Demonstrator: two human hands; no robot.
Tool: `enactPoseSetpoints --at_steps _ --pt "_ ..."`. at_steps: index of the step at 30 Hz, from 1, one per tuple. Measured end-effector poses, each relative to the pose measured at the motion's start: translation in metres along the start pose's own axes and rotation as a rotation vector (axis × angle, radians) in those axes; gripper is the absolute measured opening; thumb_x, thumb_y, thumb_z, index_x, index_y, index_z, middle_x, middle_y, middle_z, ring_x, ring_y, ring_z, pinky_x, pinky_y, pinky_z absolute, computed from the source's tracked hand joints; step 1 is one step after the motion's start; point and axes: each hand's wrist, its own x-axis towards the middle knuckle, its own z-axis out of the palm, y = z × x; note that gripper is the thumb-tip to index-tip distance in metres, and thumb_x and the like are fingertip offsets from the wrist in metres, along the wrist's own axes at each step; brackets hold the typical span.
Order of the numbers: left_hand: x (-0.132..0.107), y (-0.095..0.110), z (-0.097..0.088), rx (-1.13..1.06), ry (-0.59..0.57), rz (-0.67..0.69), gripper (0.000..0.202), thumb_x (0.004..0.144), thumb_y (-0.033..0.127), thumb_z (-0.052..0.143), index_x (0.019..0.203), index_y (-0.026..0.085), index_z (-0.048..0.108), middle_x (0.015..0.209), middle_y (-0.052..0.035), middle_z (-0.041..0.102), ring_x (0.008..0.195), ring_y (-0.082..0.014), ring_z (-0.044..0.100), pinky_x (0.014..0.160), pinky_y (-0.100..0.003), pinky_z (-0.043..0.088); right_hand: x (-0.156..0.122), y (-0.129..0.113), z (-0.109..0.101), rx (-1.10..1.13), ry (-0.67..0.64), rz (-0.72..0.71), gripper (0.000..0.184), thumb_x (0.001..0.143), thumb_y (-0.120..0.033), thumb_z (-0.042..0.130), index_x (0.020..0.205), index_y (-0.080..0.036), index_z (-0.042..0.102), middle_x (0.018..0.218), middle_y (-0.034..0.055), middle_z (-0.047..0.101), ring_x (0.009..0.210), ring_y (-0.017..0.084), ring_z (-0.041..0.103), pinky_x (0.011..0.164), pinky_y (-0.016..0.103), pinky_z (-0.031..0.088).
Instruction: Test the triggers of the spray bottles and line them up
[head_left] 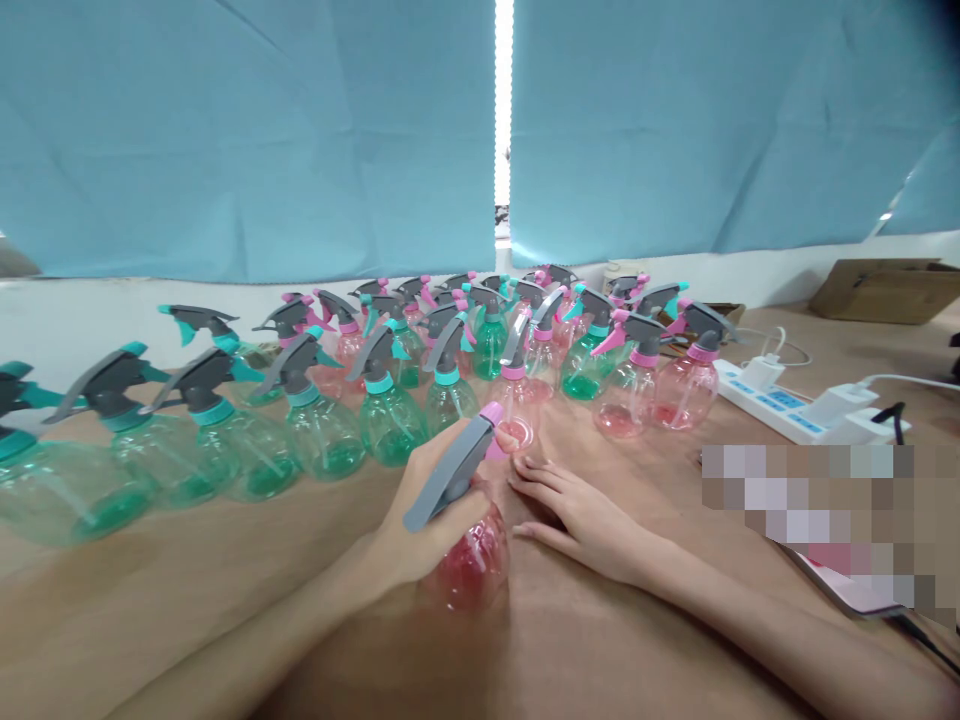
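My left hand (435, 495) is wrapped around the neck of a pink spray bottle (472, 560) with a grey and pink trigger head. The bottle is upright or slightly tilted over the near part of the table, with reddish colour in its clear round body. Just to its right, my right hand (581, 510) rests low over the table with its fingers stretched out, holding nothing. Its fingertips point at the pink trigger side of the bottle. Another pink spray bottle (517, 405) stands right behind the held one.
Green spray bottles (326, 435) form a row at the left, with several more green and pink ones behind. At the right lie a white power strip (780, 400) with plugs and a partly blurred device (847, 585). A cardboard box (885, 290) sits at the back right.
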Motion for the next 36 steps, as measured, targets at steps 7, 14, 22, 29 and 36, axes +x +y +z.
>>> enactPoseSetpoints --at_steps 7,14,22,29,36 --pt "-0.006 0.009 0.004 -0.032 0.019 -0.020 0.010 0.069 0.017 0.051 0.076 0.023 0.052 0.067 0.0025 0.047 0.057 -0.0147 0.044 0.054 -0.028 0.041 0.000 -0.001 -0.001 -0.022 -0.014 0.001 0.060 0.092 -0.053 0.048 0.137 -0.013 0.048 0.140 0.0157 0.050 0.132 0.030 0.042 0.109 0.049 0.036" --pt "-0.004 0.000 0.002 -0.021 -0.017 0.031 0.010 0.068 0.018 0.053 0.075 0.023 0.050 0.065 0.0026 0.048 0.056 -0.0144 0.043 0.049 -0.027 0.036 0.000 -0.001 -0.001 -0.001 0.012 -0.014 0.059 0.092 -0.052 0.048 0.138 -0.015 0.048 0.140 0.0159 0.050 0.132 0.031 0.042 0.108 0.051 0.036" --pt "-0.003 -0.004 0.003 -0.001 -0.010 0.052 0.009 0.069 0.019 0.051 0.069 0.023 0.044 0.064 0.0034 0.046 0.056 -0.0142 0.043 0.051 -0.029 0.034 0.000 0.000 0.000 0.005 0.022 -0.020 0.057 0.092 -0.052 0.050 0.138 -0.018 0.048 0.141 0.0143 0.050 0.132 0.031 0.042 0.108 0.052 0.037" --pt "-0.004 -0.002 0.003 0.016 -0.005 -0.001 0.012 0.068 0.021 0.049 0.065 0.023 0.038 0.064 0.0032 0.045 0.057 -0.0143 0.042 0.052 -0.029 0.035 0.000 0.000 0.000 -0.014 0.009 -0.014 0.059 0.092 -0.052 0.049 0.138 -0.016 0.047 0.140 0.0147 0.051 0.132 0.030 0.043 0.109 0.050 0.036" --pt "-0.006 -0.002 0.005 -0.001 0.025 -0.004 0.006 0.072 0.020 0.051 0.067 0.021 0.047 0.068 0.0015 0.054 0.059 -0.0149 0.051 0.054 -0.029 0.041 0.000 0.000 0.000 0.001 0.018 -0.016 0.057 0.092 -0.052 0.050 0.137 -0.018 0.049 0.138 0.0139 0.053 0.131 0.030 0.044 0.108 0.051 0.037"
